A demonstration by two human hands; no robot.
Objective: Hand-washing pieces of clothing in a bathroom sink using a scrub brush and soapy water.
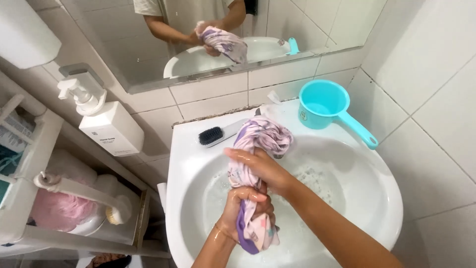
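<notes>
Both my hands grip a wet pink and purple patterned cloth [263, 135] held twisted into a roll above the white sink [362, 208]. My right hand [260, 166] wraps the upper part of the roll, fingers pointing left. Lower down, my left hand [243, 208] is closed around the bottom end, where a purple edge sticks out. Soapy water lies in the basin under the cloth.
A turquoise dipper [322, 106] with a long handle stands on the sink's back right rim. A black-bristled scrub brush [218, 134] lies on the back left rim. A white pump bottle [106, 121] and a shelf rack [29, 164] are at the left; the mirror [223, 34] hangs above.
</notes>
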